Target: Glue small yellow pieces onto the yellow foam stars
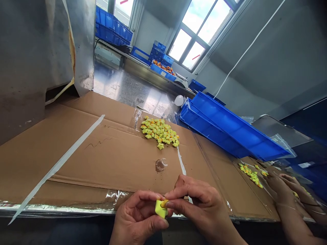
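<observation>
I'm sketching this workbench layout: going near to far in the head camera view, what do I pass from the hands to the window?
left hand and right hand pinching a yellow piece → clear plastic ring → pile of yellow-green pieces → white cup → blue tray of orange pieces → window

Blue plastic crates [224, 131], cardboard sheet [76, 153], window [194, 54]
</observation>
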`<action>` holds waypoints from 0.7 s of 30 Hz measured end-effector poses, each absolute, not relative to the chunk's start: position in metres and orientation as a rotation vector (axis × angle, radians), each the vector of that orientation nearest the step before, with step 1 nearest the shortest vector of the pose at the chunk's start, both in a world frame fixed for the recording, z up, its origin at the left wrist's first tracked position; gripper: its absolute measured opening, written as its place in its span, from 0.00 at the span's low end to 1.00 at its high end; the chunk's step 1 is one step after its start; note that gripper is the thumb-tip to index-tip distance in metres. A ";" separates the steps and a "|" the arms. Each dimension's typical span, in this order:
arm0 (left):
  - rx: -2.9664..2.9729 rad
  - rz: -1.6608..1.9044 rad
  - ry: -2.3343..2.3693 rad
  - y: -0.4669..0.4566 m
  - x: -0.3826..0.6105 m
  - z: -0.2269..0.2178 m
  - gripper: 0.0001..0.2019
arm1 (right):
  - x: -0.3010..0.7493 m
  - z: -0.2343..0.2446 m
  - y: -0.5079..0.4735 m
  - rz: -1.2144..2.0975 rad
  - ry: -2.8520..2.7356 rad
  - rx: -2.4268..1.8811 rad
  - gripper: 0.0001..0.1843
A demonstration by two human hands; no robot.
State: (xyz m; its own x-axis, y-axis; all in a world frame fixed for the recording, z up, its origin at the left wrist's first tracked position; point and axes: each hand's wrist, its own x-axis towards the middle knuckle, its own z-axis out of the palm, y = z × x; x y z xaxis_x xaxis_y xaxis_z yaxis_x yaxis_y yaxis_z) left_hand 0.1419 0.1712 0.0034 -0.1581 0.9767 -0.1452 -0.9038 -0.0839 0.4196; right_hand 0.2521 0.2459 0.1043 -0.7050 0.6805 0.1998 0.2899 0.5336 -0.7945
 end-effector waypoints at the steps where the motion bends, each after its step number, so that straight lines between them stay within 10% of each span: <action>1: 0.200 1.669 0.488 0.171 0.142 0.004 0.15 | 0.252 0.105 0.246 1.033 -2.299 -0.784 0.01; 21: 0.121 1.668 0.577 0.164 0.140 0.009 0.15 | 0.249 0.101 0.240 0.990 -2.315 -0.696 0.07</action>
State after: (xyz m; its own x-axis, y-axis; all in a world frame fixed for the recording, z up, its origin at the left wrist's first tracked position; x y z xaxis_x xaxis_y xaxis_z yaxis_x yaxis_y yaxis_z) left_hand 0.1404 0.1645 0.0093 -0.1915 0.9511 -0.2425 -0.8977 -0.0699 0.4350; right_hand 0.2491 0.2397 0.1007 -0.7310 0.6311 0.2595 0.2484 0.6003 -0.7602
